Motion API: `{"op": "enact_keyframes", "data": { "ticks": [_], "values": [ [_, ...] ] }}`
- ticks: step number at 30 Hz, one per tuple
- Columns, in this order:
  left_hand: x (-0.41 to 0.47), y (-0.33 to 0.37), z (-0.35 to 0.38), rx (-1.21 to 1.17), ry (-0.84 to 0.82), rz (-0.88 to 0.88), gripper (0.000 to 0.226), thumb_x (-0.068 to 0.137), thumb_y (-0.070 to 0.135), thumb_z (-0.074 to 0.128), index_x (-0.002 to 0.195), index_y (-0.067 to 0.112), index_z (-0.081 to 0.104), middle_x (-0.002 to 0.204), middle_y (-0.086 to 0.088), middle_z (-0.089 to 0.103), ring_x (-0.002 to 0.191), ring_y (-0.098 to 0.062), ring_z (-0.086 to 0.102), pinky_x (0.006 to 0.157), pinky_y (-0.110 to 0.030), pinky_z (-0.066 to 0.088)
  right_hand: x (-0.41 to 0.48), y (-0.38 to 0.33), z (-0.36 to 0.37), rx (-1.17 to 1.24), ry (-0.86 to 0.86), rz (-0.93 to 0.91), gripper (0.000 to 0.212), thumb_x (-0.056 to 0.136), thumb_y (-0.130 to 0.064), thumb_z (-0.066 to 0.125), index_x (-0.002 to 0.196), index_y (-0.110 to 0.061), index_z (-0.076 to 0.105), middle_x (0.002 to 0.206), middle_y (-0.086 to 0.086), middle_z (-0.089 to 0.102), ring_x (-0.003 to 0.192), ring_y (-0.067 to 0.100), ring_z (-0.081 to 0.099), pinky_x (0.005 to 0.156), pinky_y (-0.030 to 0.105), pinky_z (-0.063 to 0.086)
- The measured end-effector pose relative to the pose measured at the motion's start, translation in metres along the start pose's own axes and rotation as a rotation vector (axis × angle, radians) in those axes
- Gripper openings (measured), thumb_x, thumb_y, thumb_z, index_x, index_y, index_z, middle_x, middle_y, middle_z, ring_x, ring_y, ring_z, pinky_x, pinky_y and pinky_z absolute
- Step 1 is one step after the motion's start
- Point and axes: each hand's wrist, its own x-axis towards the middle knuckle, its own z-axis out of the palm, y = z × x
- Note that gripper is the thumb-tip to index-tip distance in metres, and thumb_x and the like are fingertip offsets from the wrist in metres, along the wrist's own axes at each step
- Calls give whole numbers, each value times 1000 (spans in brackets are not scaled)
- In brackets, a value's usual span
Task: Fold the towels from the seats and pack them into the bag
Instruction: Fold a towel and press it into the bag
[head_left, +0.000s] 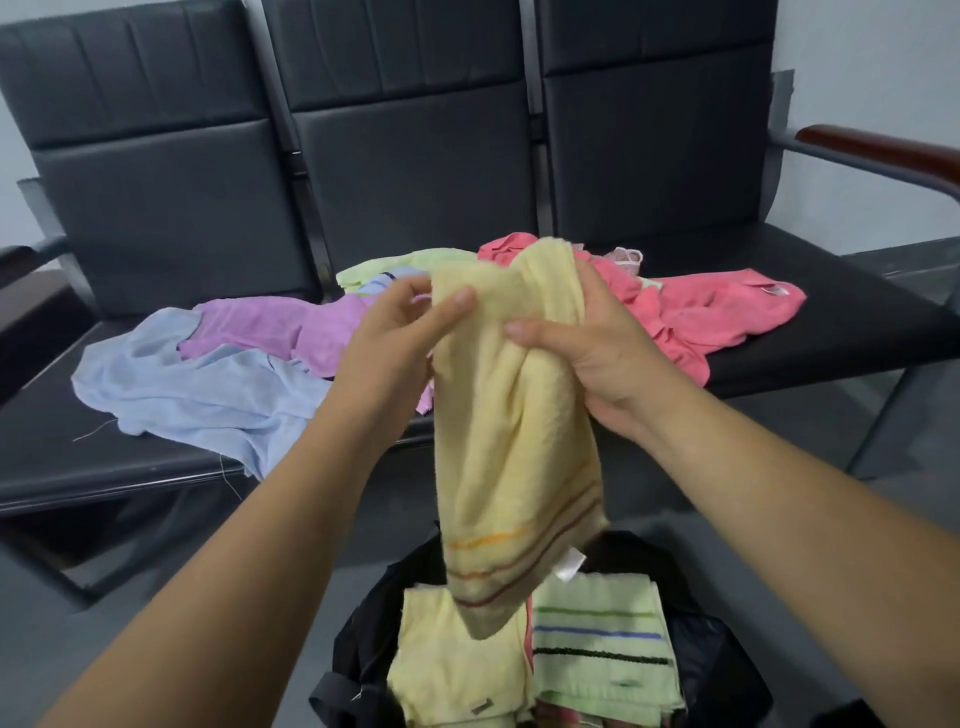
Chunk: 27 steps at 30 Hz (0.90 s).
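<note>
Black padded seats (62, 457) strewn with crumpled coloured towels (234, 374) fill the background, while the left hand (395, 338) and right hand (592, 358), fingers (449, 305) clenched on its top, hold a pale yellow striped terry towel (514, 441) hanging 12-to-6, its hem over the black bag (363, 629) at 6 o'clock, whose inside is mostly hidden.

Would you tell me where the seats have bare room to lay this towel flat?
Bare: the right seat between the pink towel and the armrest, and the left seat left of the blue towel. Crowded: the middle, under purple towel and green towel.
</note>
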Motion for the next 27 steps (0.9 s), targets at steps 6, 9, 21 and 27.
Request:
{"op": "enact_keyframes", "data": {
  "ticks": [6, 9, 21, 27],
  "values": [
    [-9, -15, -3, 9, -237, -297, 35, 80, 25, 72, 113, 15, 73, 112, -3, 77, 102, -19, 74, 77, -27, 60, 13, -8, -24, 211, 199, 138, 51, 85, 4, 73, 131, -13, 57, 115, 13, 75, 100, 30, 75, 76, 44, 63],
    [-8, -11, 2, -224, -153, -300, 32, 92, 21, 64, 123, 14, 68, 118, -6, 75, 105, -20, 73, 81, -33, 62, 15, -1, -35, 201, 251, 223, 47, 88, -2, 72, 132, -1, 58, 114, 19, 74, 99, 32, 75, 74, 41, 62],
    [7, -14, -8, -554, -43, -340, 55, 99, 37, 59, 145, 6, 52, 141, -18, 61, 128, -35, 60, 108, -53, 47, 3, 15, -47, 285, -89, 679, 69, 86, -54, 64, 132, -3, 64, 133, 17, 66, 123, 34, 64, 99, 50, 56],
    [6, -16, -19, -224, -162, -264, 42, 100, 15, 57, 141, 23, 55, 133, -10, 67, 121, -31, 66, 88, -47, 59, 8, 11, -47, 268, -111, 592, 63, 77, -12, 78, 137, -2, 61, 129, 17, 68, 114, 29, 70, 93, 46, 59]
  ]
}}
